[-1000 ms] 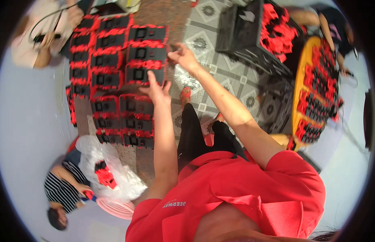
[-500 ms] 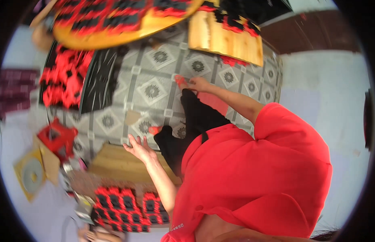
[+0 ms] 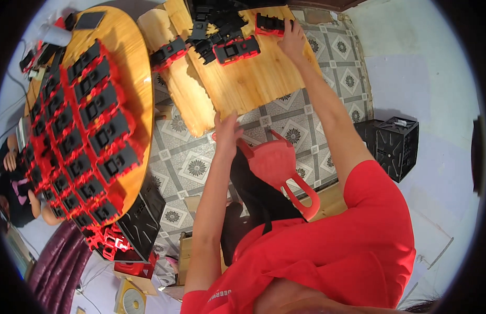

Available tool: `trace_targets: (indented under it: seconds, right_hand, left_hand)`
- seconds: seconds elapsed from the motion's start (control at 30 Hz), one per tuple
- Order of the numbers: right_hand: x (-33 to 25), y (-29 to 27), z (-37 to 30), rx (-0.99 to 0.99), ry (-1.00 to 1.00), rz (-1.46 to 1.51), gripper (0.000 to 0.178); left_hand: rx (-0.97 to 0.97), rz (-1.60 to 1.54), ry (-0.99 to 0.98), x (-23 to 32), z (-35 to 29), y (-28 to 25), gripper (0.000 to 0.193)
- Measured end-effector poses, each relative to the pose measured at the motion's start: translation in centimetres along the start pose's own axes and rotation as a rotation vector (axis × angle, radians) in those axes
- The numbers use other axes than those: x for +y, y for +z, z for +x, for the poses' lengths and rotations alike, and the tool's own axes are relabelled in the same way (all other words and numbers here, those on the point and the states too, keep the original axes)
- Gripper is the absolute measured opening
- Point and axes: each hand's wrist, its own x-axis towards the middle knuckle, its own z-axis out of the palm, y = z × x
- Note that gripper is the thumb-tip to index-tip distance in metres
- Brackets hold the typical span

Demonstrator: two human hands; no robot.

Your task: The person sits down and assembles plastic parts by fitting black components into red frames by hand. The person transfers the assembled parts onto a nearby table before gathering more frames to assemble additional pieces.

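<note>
My right hand (image 3: 292, 42) reaches to the far right of a light wooden table (image 3: 248, 83). Its fingers close on the right end of a red-and-black plastic part (image 3: 269, 24); their exact grip is partly hidden. My left hand (image 3: 229, 132) is at the table's near edge, holding nothing, its fingers loosely apart. Left of the right hand lies a second red-and-black part (image 3: 236, 50), beside a heap of loose black plastic pieces (image 3: 214, 29). Another such part (image 3: 169, 53) sits on the table's left board.
On the left, an oval wooden table (image 3: 141, 94) carries rows of red-and-black parts (image 3: 104, 107). Below it stands a black crate (image 3: 143, 225) of red pieces. A red plastic chair (image 3: 274, 162) is beside my legs, another black crate (image 3: 397, 146) by the right wall. Someone sits far left.
My view has turned, bringing the wooden table in front of me. My right hand has gone from beside the red chair to the red-and-black part; my left hand has come to the table edge.
</note>
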Motion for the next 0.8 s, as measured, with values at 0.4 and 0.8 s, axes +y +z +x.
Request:
trace_targets:
  seconds: [0.4, 0.8]
  right_hand:
    - [11.5, 5.3, 9.5, -0.528, -0.346, 0.057, 0.109]
    - [10.9, 1.1, -2.4, -0.517, -0.331, 0.289, 0.095]
  left_hand:
    - [0.094, -0.512, 0.134, 5.7, 21.9, 13.3, 0.083]
    - [0.098, -0.443, 0.133, 0.3, 3.9, 1.1, 0.051]
